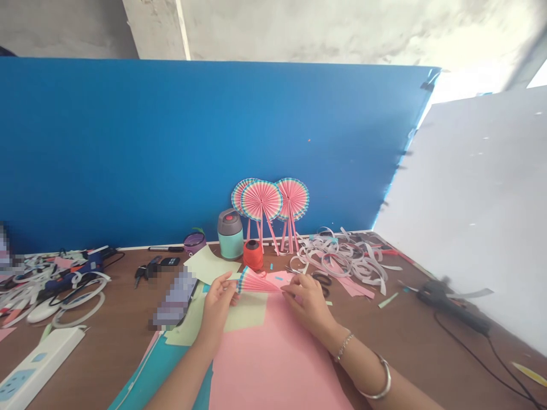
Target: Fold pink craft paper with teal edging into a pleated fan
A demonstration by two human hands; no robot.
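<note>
Your left hand (217,304) and right hand (305,302) each pinch one end of a pleated pink paper fan (258,282), held over a pink card (273,364). It looks light, springy and easily crushed, so the gathered ends seem the safest hold.

Pleated paper (256,282) between the left hand (217,304) and right hand (305,302), above a paper sheet (273,359) on the desk (395,341); paper fans (261,200) lean against a partition (171,148) behind, paper strips (342,256) to their right, a power strip (38,364) front left.
</note>
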